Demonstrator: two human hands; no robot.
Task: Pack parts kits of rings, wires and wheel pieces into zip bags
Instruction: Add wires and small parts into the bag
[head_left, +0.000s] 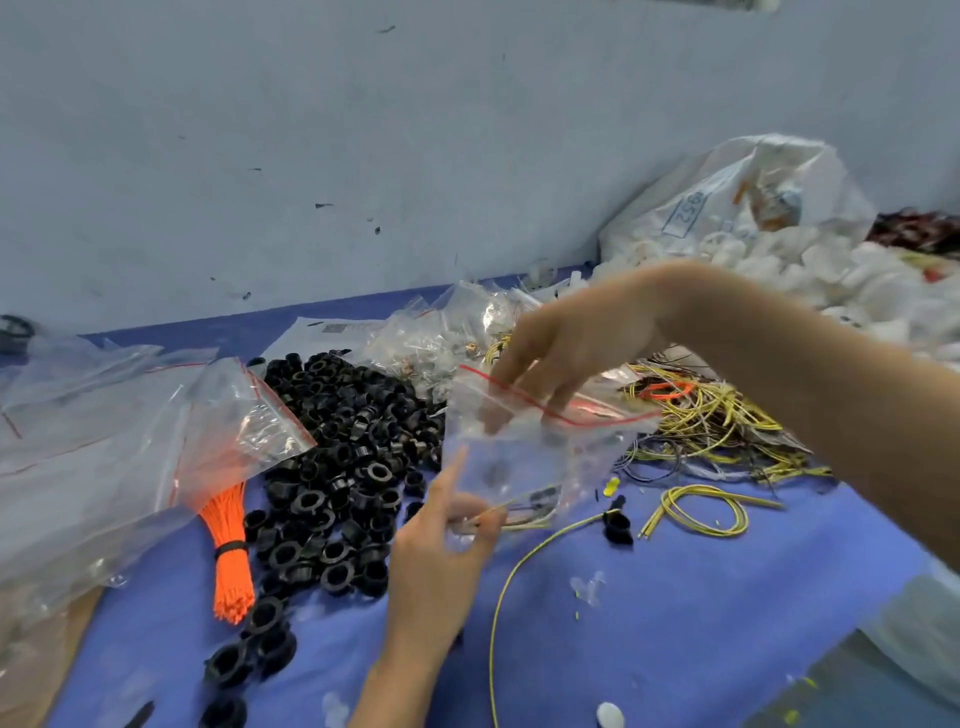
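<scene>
Blue counter (675, 623) carries our black rings (337, 441) and yellow wires (717, 421) within reach; above it we hold the zip bag (519, 452), left hand (436, 551) pinching its bottom steady, right hand (576, 338) fingers (511, 374) clamped on its mouth, probably for filling

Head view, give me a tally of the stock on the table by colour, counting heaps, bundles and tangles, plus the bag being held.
Black ring heap: 1
Orange strand bundle: 1
Yellow-green wire tangle: 1
White plastic parts heap: 1
Held zip bag: 1
Total: 5
</scene>
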